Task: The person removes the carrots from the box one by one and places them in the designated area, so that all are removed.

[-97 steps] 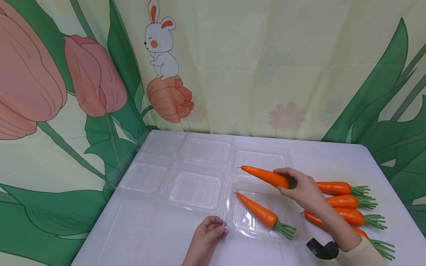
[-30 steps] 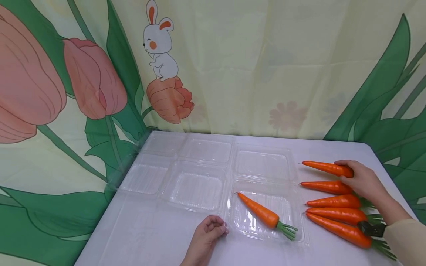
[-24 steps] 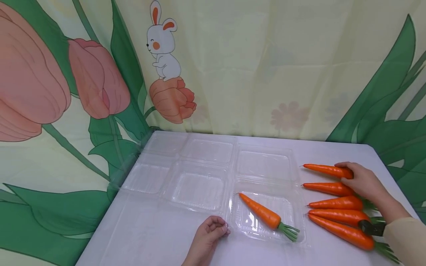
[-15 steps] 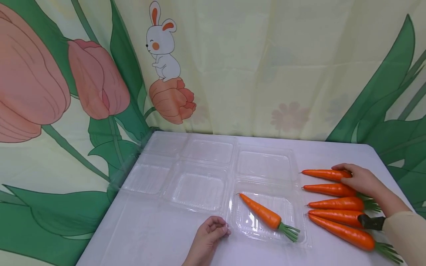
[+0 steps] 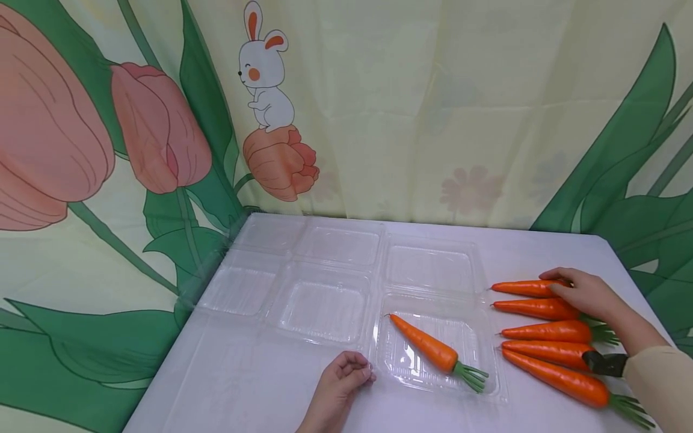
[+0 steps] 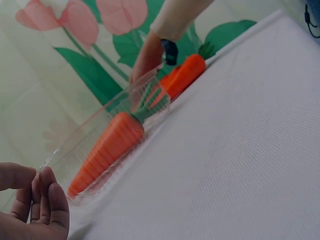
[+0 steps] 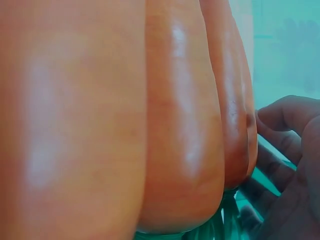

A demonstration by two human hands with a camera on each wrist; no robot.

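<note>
My left hand [image 5: 338, 383] pinches the near corner of a clear plastic container [image 5: 498, 397]; the left wrist view shows thumb and fingers at its edge. Inside that container a carrot [image 5: 425, 344] with green stalks lies slantwise. At the right, my right hand [image 5: 587, 293] holds the thick end of the farthest carrot [image 5: 522, 288], fingers over its far side and thumb on the near side. Its stalks are hidden by the hand. In the right wrist view, my right fingertips [image 7: 272, 116] are at the far edge of the carrots.
Several more carrots [image 5: 552, 330] lie in a row nearer to me, tips pointing left. Other clear containers [image 5: 325, 310] spread over the left and middle of the white table [image 5: 227, 385]. A printed curtain [image 5: 400, 120] hangs behind the table.
My right hand has carried a carrot from above the containers to the far end of the row at the right, then brought it closer to its neighbour. The left hand has stayed put.
</note>
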